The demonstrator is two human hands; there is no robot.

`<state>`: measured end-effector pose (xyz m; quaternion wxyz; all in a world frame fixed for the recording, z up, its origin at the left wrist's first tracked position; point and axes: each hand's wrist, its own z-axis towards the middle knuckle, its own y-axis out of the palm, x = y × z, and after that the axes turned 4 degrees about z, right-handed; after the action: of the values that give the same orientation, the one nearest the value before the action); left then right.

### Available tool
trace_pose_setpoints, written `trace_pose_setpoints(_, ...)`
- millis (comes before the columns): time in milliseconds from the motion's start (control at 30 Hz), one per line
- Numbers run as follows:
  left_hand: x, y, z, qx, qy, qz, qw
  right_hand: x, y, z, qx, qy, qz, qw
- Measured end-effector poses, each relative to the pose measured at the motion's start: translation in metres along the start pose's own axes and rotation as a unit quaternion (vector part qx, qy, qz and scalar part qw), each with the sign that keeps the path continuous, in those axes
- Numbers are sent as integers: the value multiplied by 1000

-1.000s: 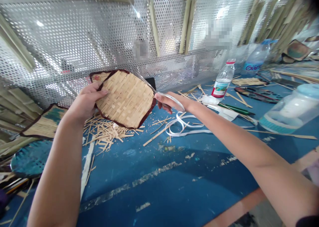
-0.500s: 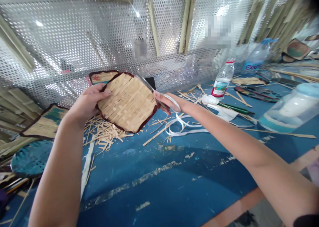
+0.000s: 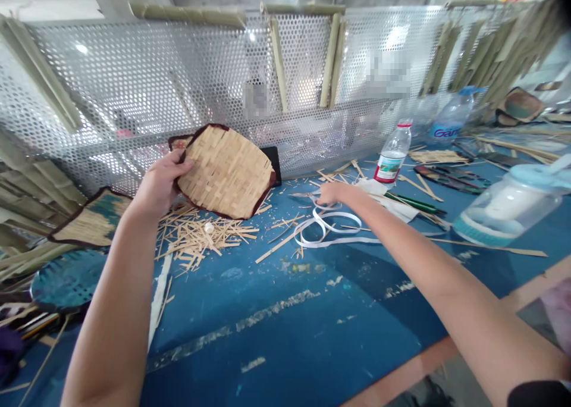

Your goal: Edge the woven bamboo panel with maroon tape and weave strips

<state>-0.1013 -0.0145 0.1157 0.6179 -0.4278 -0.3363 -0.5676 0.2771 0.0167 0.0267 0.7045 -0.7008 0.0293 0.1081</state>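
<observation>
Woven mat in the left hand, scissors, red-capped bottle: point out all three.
Woven mat (image 3: 226,172): head view, on the middle of its woven face.
Scissors (image 3: 308,194): head view, on the blades.
Red-capped bottle (image 3: 389,166): head view, on the label.

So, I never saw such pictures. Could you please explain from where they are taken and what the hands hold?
There is no machine, only a person working bare-handed. Every picture comes from one head-worn camera, looking forward and down. The left hand grips a woven bamboo panel with a dark edge. The right hand is at the scissors; its exact grip is unclear. On the blue table lie bamboo strips and a curled white strap; a red-capped bottle stands beyond.
</observation>
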Motion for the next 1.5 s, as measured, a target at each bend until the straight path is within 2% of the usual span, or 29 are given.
trace_pose_setpoints(100, 0, 4, 1, 24, 6, -23, 999, -18, -8, -10, -4, -20, 1, 1000)
trace_pose_setpoints(167, -1, 7, 2, 42, 9, -39, 998, -37, -18, -21, 43, -78, 56, 994)
trace_pose_setpoints(233, -3, 13, 4, 55, 15, -54, 997, -58, -26, -34, 117, -178, 227, 950)
trace_pose_setpoints(300, -4, 20, 5, 61, 25, -72, 995, -76, -30, -45, 145, -204, 321, 914)
trace_pose_setpoints(433, -5, 31, 4, 50, 35, -99, 993, -89, -29, -55, 240, -161, 258, 922)
trace_pose_setpoints(600, -1, 39, -3, 0, 38, -99, 994, -80, -32, -49, 247, -130, 312, 908)
trace_pose_setpoints(700, 0, 42, -8, -65, 19, -78, 995, -71, -37, -43, 267, -105, 322, 902)
trace_pose_setpoints(800, -2, 42, -12, -131, 5, -32, 991, -60, -40, -36, 226, -116, 384, 888)
trace_pose_setpoints(900, -8, 41, -12, -162, 1, 17, 987, -50, -38, -29, 169, -153, 472, 852)
trace_pose_setpoints(1000, -15, 40, -11, -198, -33, 55, 978, -45, -32, -22, 167, -175, 509, 826)
trace_pose_setpoints(1067, -17, 41, -10, -208, -53, 60, 975, -42, -28, -18, 176, -171, 519, 819)
trace_pose_setpoints(1133, -15, 43, -11, -207, -60, 52, 975, -37, -30, -16, 157, -168, 532, 815)
trace_pose_setpoints(1233, -2, 45, -18, -215, -56, 66, 973, -28, -45, -24, 84, -193, 546, 811)
trace_pose_setpoints(1333, 25, 44, -32, -235, -69, 112, 963, -25, -71, -48, 6, -222, 511, 830)
trace_pose_setpoints(1433, 51, 45, -46, -223, -74, 172, 957, -38, -90, -80, -107, -251, 449, 851)
trace_pose_setpoints(1500, 62, 51, -53, -225, -43, 228, 946, -52, -92, -98, -122, -283, 414, 857)
